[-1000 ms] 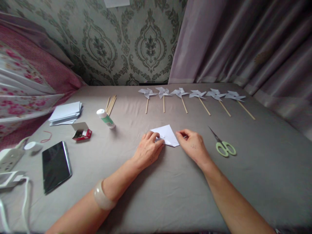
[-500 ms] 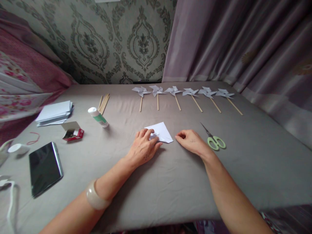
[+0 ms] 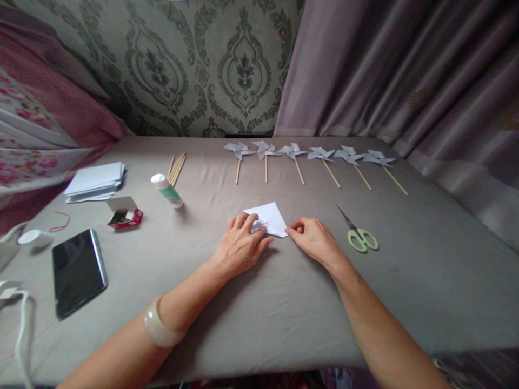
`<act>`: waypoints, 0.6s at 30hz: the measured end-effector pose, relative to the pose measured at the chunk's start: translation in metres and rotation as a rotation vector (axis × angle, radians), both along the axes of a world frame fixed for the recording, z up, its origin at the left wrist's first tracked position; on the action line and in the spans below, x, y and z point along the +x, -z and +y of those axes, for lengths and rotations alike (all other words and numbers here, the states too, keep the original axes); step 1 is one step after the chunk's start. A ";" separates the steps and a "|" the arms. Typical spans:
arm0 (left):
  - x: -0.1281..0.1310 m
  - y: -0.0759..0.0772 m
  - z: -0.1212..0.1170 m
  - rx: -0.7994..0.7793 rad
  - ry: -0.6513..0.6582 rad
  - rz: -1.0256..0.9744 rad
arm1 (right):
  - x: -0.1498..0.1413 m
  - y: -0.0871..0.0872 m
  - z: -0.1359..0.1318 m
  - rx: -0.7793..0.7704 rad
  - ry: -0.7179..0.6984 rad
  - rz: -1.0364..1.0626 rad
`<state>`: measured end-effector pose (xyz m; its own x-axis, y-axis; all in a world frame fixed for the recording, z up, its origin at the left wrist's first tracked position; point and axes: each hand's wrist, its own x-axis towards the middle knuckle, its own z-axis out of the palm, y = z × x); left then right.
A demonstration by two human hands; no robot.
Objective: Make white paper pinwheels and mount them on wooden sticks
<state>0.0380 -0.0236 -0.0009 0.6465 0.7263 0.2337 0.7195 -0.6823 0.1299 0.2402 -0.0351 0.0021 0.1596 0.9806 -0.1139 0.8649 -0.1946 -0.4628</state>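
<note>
A folded piece of white paper (image 3: 272, 217) lies on the grey cloth in front of me, with small raised flaps near its left part. My left hand (image 3: 240, 244) holds it down, fingers curled over its left side and thumb near its lower edge. Part of the paper is hidden beneath those fingers. At the right-hand corner, my right hand (image 3: 313, 237) has thumb and forefinger pinched together on the paper's tip. Green-handled scissors (image 3: 360, 237) lie to the right of my right hand, blades pointing away.
Several white paper pinwheels (image 3: 292, 151) on sticks line the back. On the left are a glue stick (image 3: 167, 191), loose wooden sticks (image 3: 177, 169), a paper stack (image 3: 95, 181), a small red box (image 3: 125, 214), a white cap (image 3: 34, 238), a phone (image 3: 79, 273) and a white cable (image 3: 22, 329).
My right hand moved slightly away from the paper's right corner, then came back to touch it. My left hand stays on the paper. The camera view has shifted a little.
</note>
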 end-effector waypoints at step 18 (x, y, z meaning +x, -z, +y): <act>-0.001 0.000 0.002 -0.168 -0.099 -0.120 | -0.004 0.000 0.009 -0.034 -0.002 0.025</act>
<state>0.0373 -0.0212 -0.0007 0.5449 0.8200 0.1749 0.7543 -0.5705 0.3248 0.2359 -0.0261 0.0019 0.1543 0.9763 -0.1515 0.8534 -0.2090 -0.4775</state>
